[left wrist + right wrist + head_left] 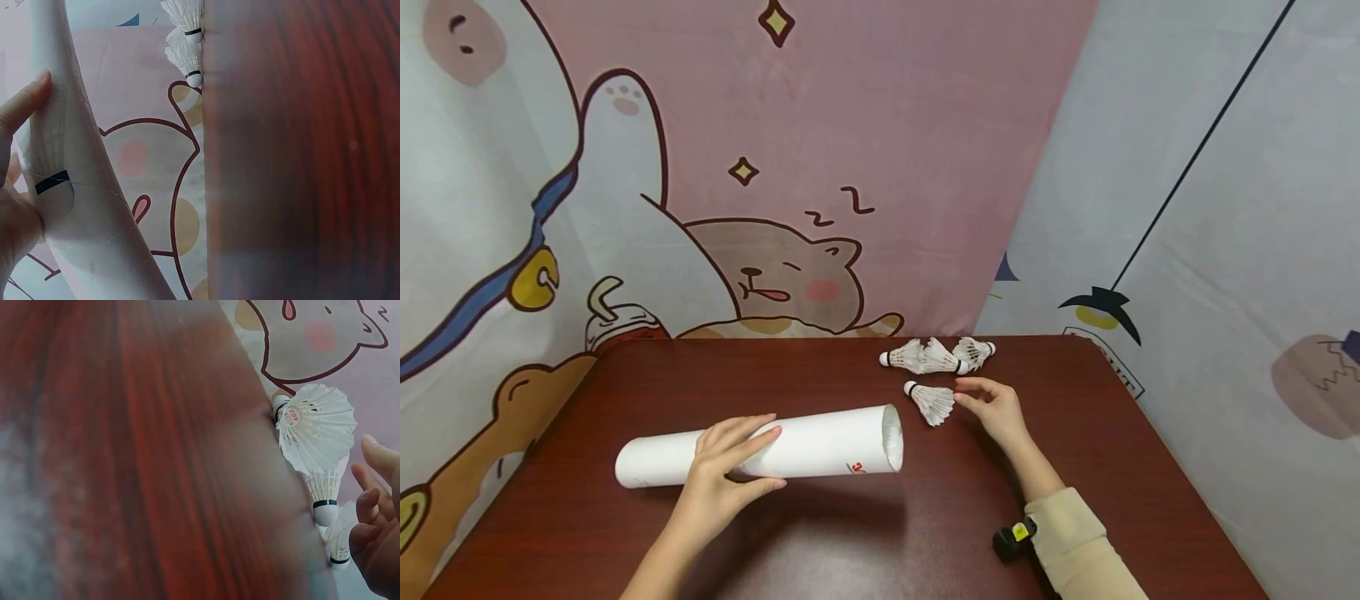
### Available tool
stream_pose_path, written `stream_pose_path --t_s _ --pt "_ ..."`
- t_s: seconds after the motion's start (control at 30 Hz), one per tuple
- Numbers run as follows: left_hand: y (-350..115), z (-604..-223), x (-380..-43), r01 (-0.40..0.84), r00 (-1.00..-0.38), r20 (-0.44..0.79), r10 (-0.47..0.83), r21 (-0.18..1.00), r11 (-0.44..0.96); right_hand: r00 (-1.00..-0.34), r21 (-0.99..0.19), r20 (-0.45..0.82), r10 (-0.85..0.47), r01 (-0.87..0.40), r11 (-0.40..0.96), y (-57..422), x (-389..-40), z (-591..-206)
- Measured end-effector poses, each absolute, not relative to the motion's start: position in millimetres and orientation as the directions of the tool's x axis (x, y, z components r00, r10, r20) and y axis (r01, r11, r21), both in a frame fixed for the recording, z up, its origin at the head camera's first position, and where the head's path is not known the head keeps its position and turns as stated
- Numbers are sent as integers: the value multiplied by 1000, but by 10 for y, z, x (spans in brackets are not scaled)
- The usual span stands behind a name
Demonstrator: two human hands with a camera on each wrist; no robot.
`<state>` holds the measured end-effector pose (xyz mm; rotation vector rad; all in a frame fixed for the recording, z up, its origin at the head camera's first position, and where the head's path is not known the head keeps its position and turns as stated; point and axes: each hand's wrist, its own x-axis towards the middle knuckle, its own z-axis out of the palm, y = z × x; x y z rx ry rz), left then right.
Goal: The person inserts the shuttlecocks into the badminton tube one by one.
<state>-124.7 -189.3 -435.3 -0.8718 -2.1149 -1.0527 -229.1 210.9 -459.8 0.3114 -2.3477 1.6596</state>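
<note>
A white cardboard shuttlecock tube [827,446] lies across my left hand [722,471], which grips it near its middle; its round right end is uncovered and faces right. In the left wrist view the tube [94,212] shows a printed shuttlecock picture beside the thumb. My right hand [992,408] reaches toward a white feather shuttlecock [932,402], thumb and fingers parted right at the skirt's edge. From the right wrist view, that shuttlecock [319,428] sits skirt toward the fingertips, with a small gap between.
Three more shuttlecocks [938,357] lie in a cluster near the back edge of the dark red wooden table [820,542]. A cartoon-printed cloth [925,167] hangs behind it. A black strap device with a yellow mark [1017,536] is on the right wrist.
</note>
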Motion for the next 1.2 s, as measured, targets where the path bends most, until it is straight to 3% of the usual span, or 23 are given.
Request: stream_pose_path --t_s 0.43,0.67,0.93,1.2 --pt "-1893 -4329 -1235 765 -605 744 285 444 466 -963 -887 269 -8 -252 387 2096 -2324 -4767" --pt "-1892 -4325 -1232 759 -615 735 285 453 469 -962 -878 259 83 -199 435 2171 -2533 -5138" --pt "-1891 -4313 -1224 753 -622 731 281 461 469 -962 -877 242 126 -162 452 2137 -2546 -5163" --pt "-1895 -4315 -1215 754 -621 733 277 462 466 -943 -853 302 141 -201 482 2110 -2538 -5149"
